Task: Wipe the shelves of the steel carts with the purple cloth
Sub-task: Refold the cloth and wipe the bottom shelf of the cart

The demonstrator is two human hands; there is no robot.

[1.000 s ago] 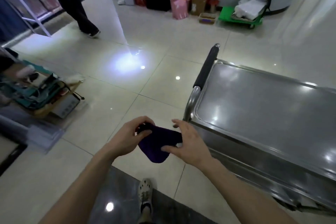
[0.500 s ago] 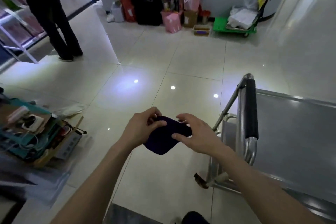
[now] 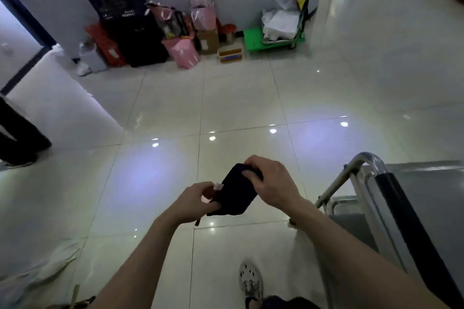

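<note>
The tiled floor now fills most of the view, whereas a second ago the cart's top shelf occupied the right half. The steel cart is reduced to a strip at the right edge: only the corner of its top shelf, a lower shelf below it, and the black-gripped handle are seen. The pile of bags and boxes against the far wall and the green trolley are brought nearer the centre than before. The standing person's dark trousers are moved to the far left edge. The clutter formerly seen at the left is out of view.

The purple cloth is held in the air over the floor, left of the handle and apart from the cart. It is now turned on a diagonal, where earlier it was held level. The right hand is raised, its fingers closed on the upper corner. The left hand is lowered, its fingers pinched on the lower edge. A light shoe is seen on the floor below the arms.
</note>
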